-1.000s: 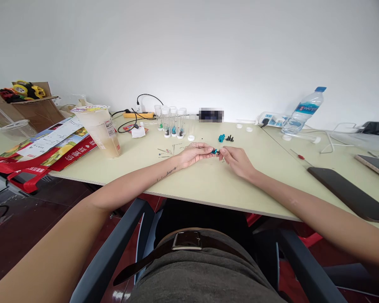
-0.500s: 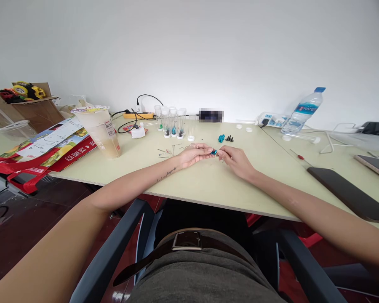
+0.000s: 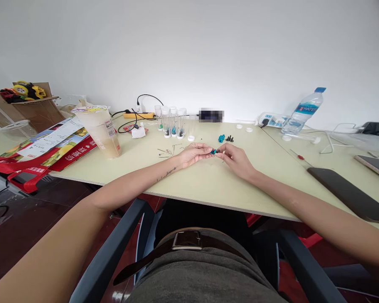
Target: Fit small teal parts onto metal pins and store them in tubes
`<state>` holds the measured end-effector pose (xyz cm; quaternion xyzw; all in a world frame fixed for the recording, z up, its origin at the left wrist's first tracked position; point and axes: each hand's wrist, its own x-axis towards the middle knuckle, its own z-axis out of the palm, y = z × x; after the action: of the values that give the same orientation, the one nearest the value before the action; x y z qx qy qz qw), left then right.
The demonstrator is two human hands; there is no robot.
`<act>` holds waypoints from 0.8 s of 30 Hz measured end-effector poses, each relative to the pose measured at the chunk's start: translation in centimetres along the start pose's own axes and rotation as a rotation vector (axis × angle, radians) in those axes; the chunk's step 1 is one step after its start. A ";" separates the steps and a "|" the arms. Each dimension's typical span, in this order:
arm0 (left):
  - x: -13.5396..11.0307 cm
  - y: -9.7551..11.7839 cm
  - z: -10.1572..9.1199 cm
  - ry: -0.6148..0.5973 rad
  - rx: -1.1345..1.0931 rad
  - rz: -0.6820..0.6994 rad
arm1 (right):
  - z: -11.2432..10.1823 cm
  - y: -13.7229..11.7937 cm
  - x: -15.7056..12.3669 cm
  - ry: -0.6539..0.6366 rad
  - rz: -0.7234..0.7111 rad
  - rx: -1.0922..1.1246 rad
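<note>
**Shiny blue part (image 3: 214,151) mid-frame**

Your left hand (image 3: 196,155) pinches it; your right hand (image 3: 236,162) is narrowed at its end, grip unclear. Just above lie knobbly blue pieces (image 3: 221,138) and slim black pieces (image 3: 230,138); left of them, clear cylindrical tubes (image 3: 173,120).

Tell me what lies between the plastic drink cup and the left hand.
The head view shows slender metal pieces, too small to identify, scattered on the tabletop between the plastic drink cup and the left hand.

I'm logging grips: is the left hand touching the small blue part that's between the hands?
Touching: the head view shows the left hand pinching the small blue part, with no gap visible between them.
</note>
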<state>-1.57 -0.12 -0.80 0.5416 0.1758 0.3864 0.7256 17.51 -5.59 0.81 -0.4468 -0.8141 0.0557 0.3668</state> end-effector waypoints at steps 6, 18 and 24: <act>0.0 0.0 0.0 -0.002 0.011 -0.004 | -0.1 0.0 0.0 -0.044 0.006 0.005; 0.1 0.0 0.0 0.014 -0.007 -0.008 | 0.0 0.0 0.0 0.011 0.000 0.019; 0.0 0.0 0.0 -0.031 0.012 -0.005 | -0.1 0.0 0.0 -0.060 -0.002 -0.003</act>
<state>-1.57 -0.08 -0.78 0.5513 0.1680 0.3753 0.7259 17.57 -5.54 0.87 -0.4446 -0.8253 0.0676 0.3416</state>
